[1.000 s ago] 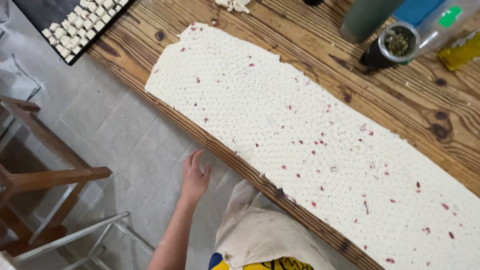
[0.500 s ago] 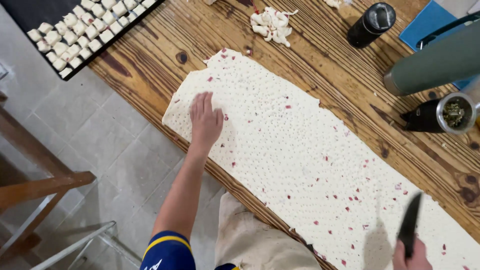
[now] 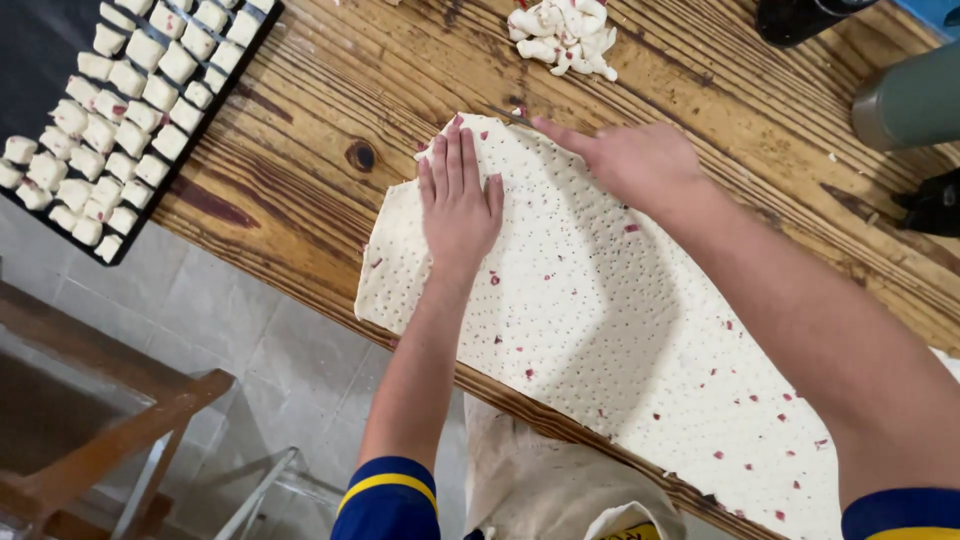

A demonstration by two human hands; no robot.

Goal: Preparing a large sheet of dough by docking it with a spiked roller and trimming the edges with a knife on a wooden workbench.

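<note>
Dough sheet (image 3: pixel 620 330), frame centre: our left hand (image 3: pixel 458 200) flat, open; right hand (image 3: pixel 625 160) grips blade, may tear dough edge

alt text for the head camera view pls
A person's left hand presses flat on a long speckled dough sheet on a wooden table, while the right hand works at its far edge. A tray of dough pieces sits at upper left.

Tray (image 3: pixel 190 160) of dough pieces (image 3: pixel 120 110), scraps (image 3: pixel 565 35)
</note>
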